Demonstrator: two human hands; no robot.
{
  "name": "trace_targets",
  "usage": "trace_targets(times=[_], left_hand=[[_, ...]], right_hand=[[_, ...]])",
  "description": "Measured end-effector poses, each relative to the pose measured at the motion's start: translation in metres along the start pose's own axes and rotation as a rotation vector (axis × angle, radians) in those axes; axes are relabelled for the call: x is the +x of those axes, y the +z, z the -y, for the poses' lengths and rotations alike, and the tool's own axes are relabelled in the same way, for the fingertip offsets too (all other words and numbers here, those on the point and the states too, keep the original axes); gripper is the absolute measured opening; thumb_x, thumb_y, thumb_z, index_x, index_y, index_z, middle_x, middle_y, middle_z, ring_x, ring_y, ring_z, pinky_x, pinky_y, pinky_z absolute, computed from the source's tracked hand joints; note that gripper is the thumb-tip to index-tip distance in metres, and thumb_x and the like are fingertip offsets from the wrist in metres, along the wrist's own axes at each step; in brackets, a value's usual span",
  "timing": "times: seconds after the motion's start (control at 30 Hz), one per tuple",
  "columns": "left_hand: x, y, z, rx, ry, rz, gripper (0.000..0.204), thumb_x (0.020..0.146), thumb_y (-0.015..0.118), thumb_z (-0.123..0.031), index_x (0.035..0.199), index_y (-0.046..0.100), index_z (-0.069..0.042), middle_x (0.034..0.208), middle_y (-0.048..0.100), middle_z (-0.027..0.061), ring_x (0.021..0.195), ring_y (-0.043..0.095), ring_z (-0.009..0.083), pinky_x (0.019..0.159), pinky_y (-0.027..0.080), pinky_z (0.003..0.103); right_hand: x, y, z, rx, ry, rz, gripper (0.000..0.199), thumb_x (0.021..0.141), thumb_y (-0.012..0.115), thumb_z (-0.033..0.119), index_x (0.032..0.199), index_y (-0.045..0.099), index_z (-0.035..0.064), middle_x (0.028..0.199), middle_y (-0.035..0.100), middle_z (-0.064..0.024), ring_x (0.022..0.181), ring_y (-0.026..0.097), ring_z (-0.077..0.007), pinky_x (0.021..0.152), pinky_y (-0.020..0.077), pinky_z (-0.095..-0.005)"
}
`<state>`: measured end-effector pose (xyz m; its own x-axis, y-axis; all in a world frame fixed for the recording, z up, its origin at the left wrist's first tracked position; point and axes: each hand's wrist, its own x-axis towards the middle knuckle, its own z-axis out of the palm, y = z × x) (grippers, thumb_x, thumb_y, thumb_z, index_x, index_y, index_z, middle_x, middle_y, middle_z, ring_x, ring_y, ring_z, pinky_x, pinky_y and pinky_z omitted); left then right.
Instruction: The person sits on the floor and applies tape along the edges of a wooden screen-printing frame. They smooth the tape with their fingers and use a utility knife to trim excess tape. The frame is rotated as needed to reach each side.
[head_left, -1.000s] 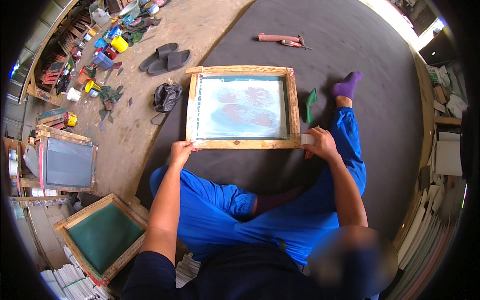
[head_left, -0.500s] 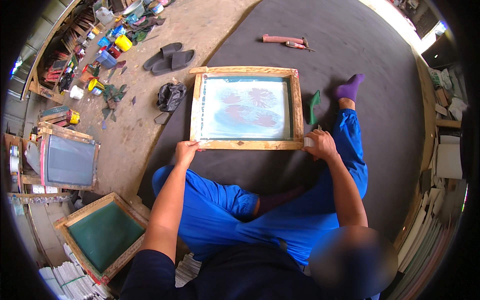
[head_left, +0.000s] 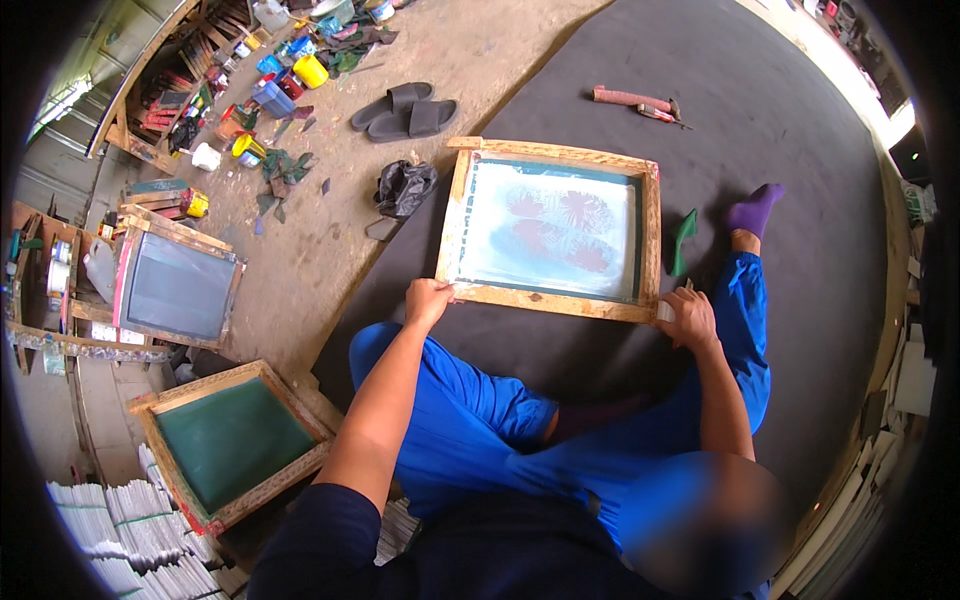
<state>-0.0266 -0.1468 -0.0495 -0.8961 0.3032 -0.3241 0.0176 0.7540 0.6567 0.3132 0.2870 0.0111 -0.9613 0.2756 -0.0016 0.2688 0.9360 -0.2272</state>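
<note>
I find a pattern (head_left: 587, 212) already on the screen-printing frame (head_left: 545, 300), unreleased: left hand (head_left: 429, 301) pinching its near-left corner, right hand (head_left: 691, 317) gripping a white piece (head_left: 665, 312).

A broad dark mat (head_left: 800, 330) spreads beneath the person's left hand (head_left: 428, 303) and right hand (head_left: 688, 318). Between them a wood-framed screen (head_left: 555, 232) lies over it; whether its near edge touches cannot be told. A green tool (head_left: 684, 243) rests just beyond the right hand; farther out lie a red-handled hammer (head_left: 635, 99) and a smaller red tool (head_left: 661, 115). Beyond the left hand, the concrete floor (head_left: 335, 250) bears dark sandals (head_left: 418, 121), a crumpled black bag (head_left: 405, 188) and, farther leftward, a yellow pot (head_left: 311, 71).
</note>
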Motion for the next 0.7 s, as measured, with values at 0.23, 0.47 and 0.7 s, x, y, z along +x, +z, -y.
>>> trace_targets(times=[0.23, 0.47, 0.7], left_hand=[[0.002, 0.0, 0.013, -0.016, 0.006, -0.014, 0.023, 0.089, 0.079, -0.026, 0.088, 0.082, -0.003, 0.078, 0.078, 0.0114, 0.071, 0.075, 0.0192, 0.071, 0.057, 0.033], [0.005, 0.003, 0.011, -0.415, -0.032, 0.068, 0.021, 0.09, 0.081, -0.014, 0.092, 0.077, 0.007, 0.079, 0.075, 0.0078, 0.065, 0.066, 0.0102, 0.06, 0.048, 0.024], [0.004, 0.002, 0.006, -0.401, -0.065, 0.037, 0.019, 0.09, 0.08, -0.012, 0.093, 0.077, 0.006, 0.079, 0.075, 0.0073, 0.064, 0.064, 0.0094, 0.061, 0.048, 0.023]], right_hand=[[0.007, 0.001, -0.007, -0.046, -0.081, -0.006, 0.054, 0.067, 0.088, 0.044, 0.111, 0.075, 0.0162, 0.094, 0.066, -0.006, 0.096, 0.067, -0.0273, 0.089, 0.0496, -0.0422], [-0.004, -0.013, 0.0, 0.421, 0.288, 0.039, 0.057, 0.065, 0.091, 0.041, 0.111, 0.074, 0.0127, 0.099, 0.068, -0.0099, 0.102, 0.067, -0.0317, 0.097, 0.0504, -0.0457], [-0.004, -0.006, -0.005, 0.201, 0.146, -0.054, 0.053, 0.066, 0.09, 0.042, 0.109, 0.075, 0.0142, 0.097, 0.067, -0.0086, 0.102, 0.066, -0.0304, 0.094, 0.0504, -0.0434]])
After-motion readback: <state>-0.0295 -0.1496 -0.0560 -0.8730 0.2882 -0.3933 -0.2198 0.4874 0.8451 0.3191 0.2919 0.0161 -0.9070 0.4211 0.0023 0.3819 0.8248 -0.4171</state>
